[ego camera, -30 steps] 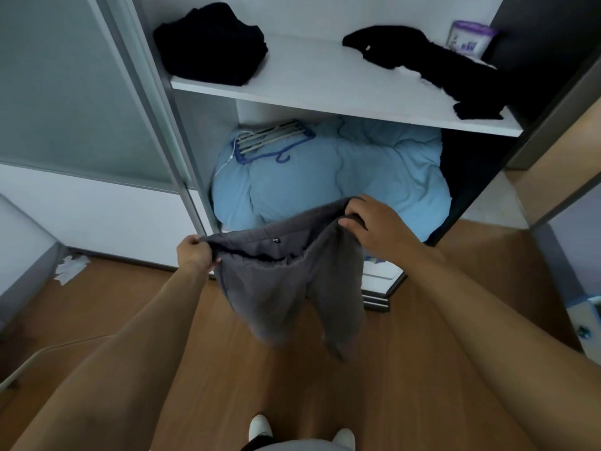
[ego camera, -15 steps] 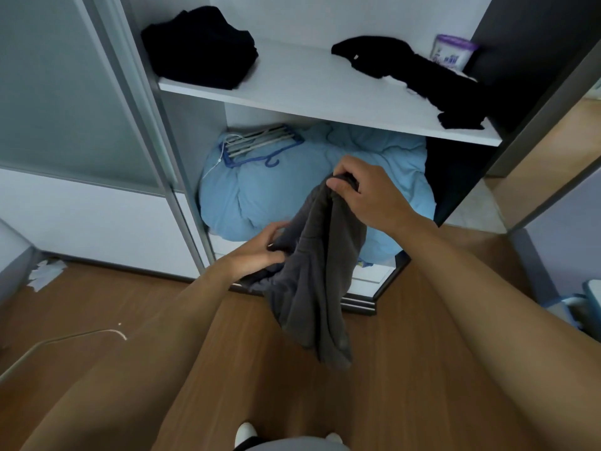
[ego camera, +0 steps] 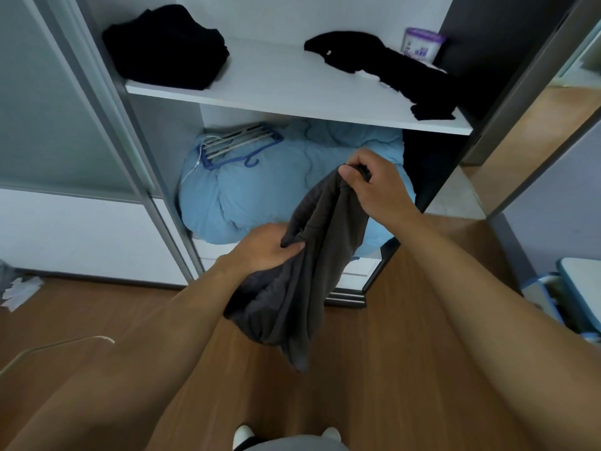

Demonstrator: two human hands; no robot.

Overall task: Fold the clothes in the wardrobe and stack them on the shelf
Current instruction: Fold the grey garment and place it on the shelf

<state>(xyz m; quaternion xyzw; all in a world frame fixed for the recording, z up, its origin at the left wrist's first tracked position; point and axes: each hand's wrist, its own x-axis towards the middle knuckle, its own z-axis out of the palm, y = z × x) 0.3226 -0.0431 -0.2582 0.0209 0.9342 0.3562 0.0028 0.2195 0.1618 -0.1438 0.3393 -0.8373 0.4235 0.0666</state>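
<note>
**Grey garment hanging between two hands in front of the wardrobe**

On the left of the shelf [ego camera: 276,92], a black folded pile [ego camera: 166,47] is lying; it is looking thick and soft, with rounded edges. The shelf itself is a flat, smooth white board.

Lower, the left hand [ego camera: 263,249] is gripping the grey garment [ego camera: 302,278] at its side, the fingers [ego camera: 292,247] closed on a bunch of cloth. The garment is hanging in the air, in front of the lower compartment and above the wooden floor [ego camera: 390,369]. It is looking light and very limp, matte, falling in long loose folds to a narrow point. I judge it is not slipping easily, but it is keeping no shape, so the best places to hold are the top edge and the corners.

The right hand [ego camera: 377,187] is pinching the top edge, its fingers clamped on the cloth.

Behind, a pale blue quilt [ego camera: 260,190] is filling the lower compartment, puffy and smooth, with a hanger [ego camera: 240,148] resting on it.

On the right of the shelf, an unfolded black garment [ego camera: 400,70] is sprawling, and a small purple-lidded tub [ego camera: 421,43] is standing behind it.
</note>
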